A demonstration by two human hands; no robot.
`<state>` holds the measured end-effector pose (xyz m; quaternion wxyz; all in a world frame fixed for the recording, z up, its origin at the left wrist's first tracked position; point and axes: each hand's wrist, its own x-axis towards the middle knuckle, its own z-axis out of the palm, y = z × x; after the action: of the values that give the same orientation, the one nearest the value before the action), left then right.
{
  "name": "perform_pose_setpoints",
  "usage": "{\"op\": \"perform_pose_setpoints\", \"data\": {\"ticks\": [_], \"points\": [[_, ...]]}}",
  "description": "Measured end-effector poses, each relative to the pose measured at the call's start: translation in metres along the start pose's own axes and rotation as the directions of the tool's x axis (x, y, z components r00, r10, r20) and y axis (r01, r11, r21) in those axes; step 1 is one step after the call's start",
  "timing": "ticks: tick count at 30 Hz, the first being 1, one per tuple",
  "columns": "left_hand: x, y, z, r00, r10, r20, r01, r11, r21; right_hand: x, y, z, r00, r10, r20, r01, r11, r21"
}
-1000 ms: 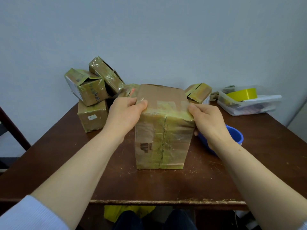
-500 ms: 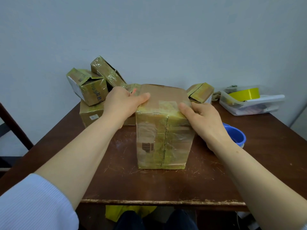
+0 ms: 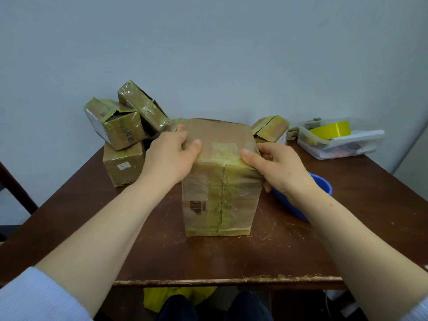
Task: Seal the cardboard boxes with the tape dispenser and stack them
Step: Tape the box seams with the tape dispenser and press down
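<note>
Box (image 3: 221, 193) gripped between the fingers (image 3: 266, 150)

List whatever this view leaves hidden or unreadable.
Head view only:
- Bowl: mostly behind the right hand and forearm; contents unseen.
- Tub contents: blurred through its wall.
- Red thing: nearly all behind the box and left hand.
- Yellow thing under the table: cut off by its edge.

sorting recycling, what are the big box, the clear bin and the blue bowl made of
Big box: brown cardboard under glossy yellowish tape, which glints. Clear bin: see-through plastic, contents visible. Blue bowl: probably plastic, smooth; partly hidden.
</note>
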<state>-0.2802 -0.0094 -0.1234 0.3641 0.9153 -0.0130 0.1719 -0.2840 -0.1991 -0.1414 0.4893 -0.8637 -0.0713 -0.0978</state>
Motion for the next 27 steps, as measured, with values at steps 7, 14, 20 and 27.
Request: {"op": "perform_pose_setpoints", "data": {"ticks": [7, 14, 20, 27], "points": [[-0.016, -0.013, -0.020, 0.893, 0.445, -0.072, -0.427, 0.886, 0.183, -0.010, 0.003, -0.005, 0.893, -0.400, -0.204, 0.335, 0.896, -0.291], [-0.004, -0.021, -0.014, 0.633, 0.771, 0.073, -0.772, 0.635, -0.008, 0.002, 0.004, 0.013, 0.838, -0.546, -0.014, 0.532, 0.821, -0.207], [0.000, -0.044, -0.024, 0.665, 0.745, 0.060, -0.736, 0.667, -0.118, -0.003, 0.030, -0.005, 0.771, -0.636, -0.032, 0.633, 0.771, -0.070], [-0.008, -0.031, -0.016, 0.666, 0.746, 0.009, -0.746, 0.666, -0.015, -0.009, 0.014, -0.005, 0.901, -0.430, -0.061, 0.432, 0.901, 0.036]]}}
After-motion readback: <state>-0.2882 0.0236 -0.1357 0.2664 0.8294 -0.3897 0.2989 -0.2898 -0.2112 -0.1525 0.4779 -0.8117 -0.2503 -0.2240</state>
